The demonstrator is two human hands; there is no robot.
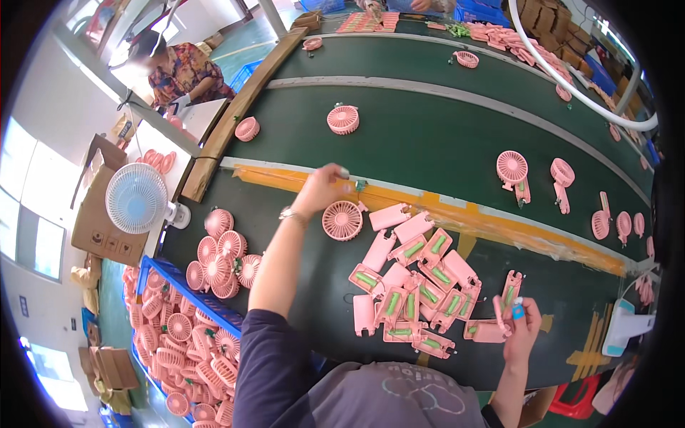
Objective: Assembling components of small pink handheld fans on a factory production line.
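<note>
My left hand reaches to the orange-taped divider, its fingers drawn together. Right under it is a round pink fan head; a small green circuit board shows beside the fingertips. Whether the fingers grip its wire is too small to tell. At the right, my right hand, blue wrap on one finger, pinches a pink handle shell held on edge. Another handle shell with a green battery lies just beyond it. Between my hands spreads a pile of pink handle shells, many holding green batteries.
Fan heads cluster at the left, above a blue crate full of more. Past the divider, a green conveyor carries fans. A white desk fan stands left; a co-worker sits beyond. A white device stands right.
</note>
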